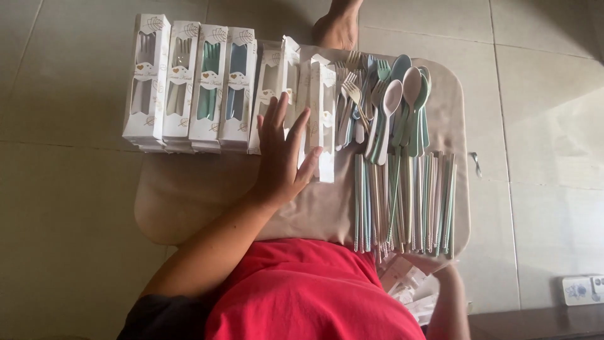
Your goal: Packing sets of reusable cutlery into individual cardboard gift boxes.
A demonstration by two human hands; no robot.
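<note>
My left hand lies flat with its fingers spread on a few white window boxes in the middle of a beige padded surface. It holds nothing. To its left stands a row of white boxes filled with pastel cutlery. To its right lies a heap of pastel forks and spoons, and below that a row of several pastel chopsticks. My right hand is at the lower right edge, next to clear plastic wrappers. Its fingers are mostly hidden.
A bare foot rests on the tiled floor beyond the padded surface. A small metal object lies on the floor to the right. A white power strip and a dark wooden edge are at the lower right.
</note>
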